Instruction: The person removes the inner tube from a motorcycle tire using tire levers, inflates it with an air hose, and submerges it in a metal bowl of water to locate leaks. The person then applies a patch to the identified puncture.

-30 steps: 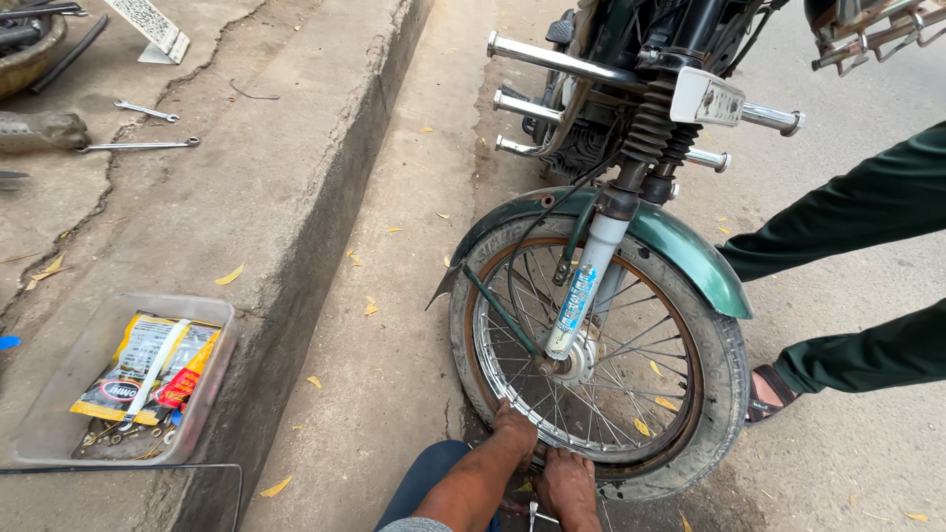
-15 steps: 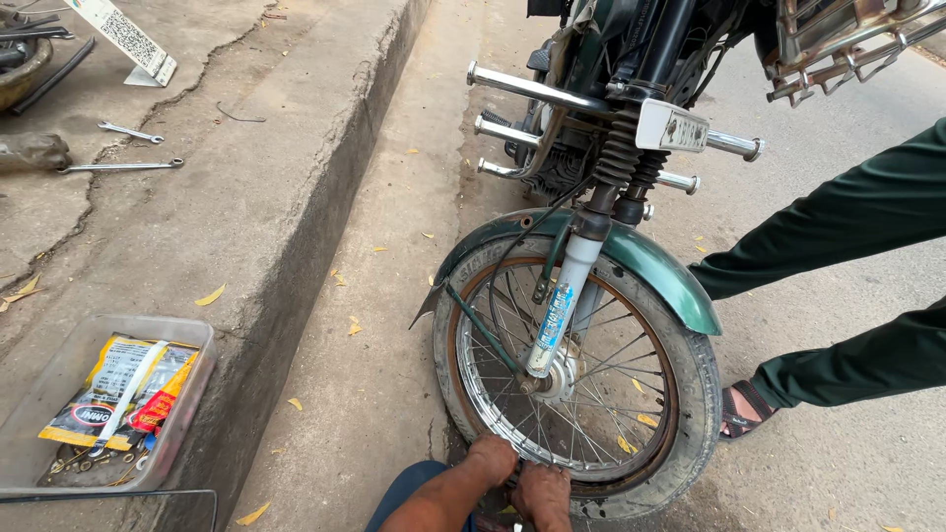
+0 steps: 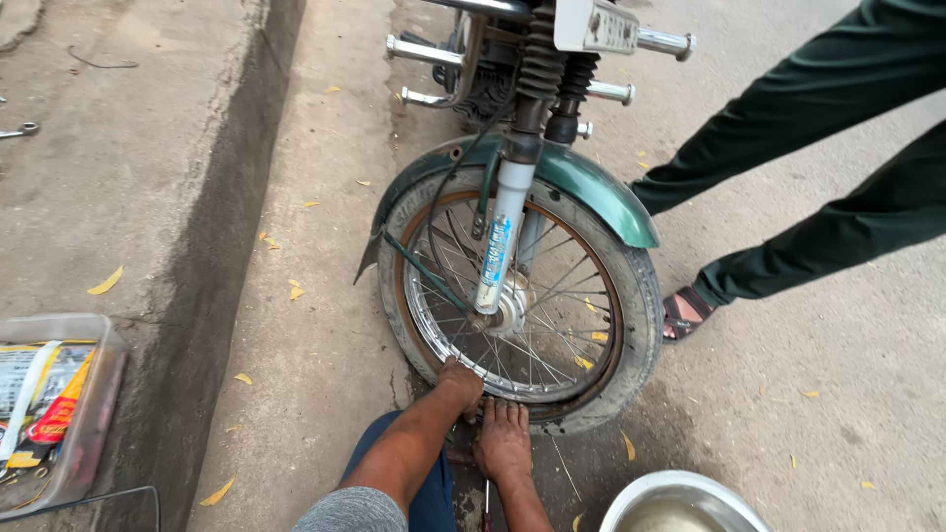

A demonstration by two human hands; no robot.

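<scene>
1. Your wheel's mudguard (image 3: 591, 187) is dark green above a grey-black tyre (image 3: 641, 315) with silver spokes.
2. The fork leg (image 3: 503, 236) carries a blue sticker.
3. Far right, trousers (image 3: 838, 128) are dark green.
4. Near left, the clear tray (image 3: 94, 414) holds yellow-red packets.

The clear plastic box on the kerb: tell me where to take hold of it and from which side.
Grip the clear plastic box by its long right-hand rim, coming down from above. It lies flat and open-topped on the raised kerb, packets filling the inside, so the bare rim nearest the person is likely the easiest part to pinch.
</scene>
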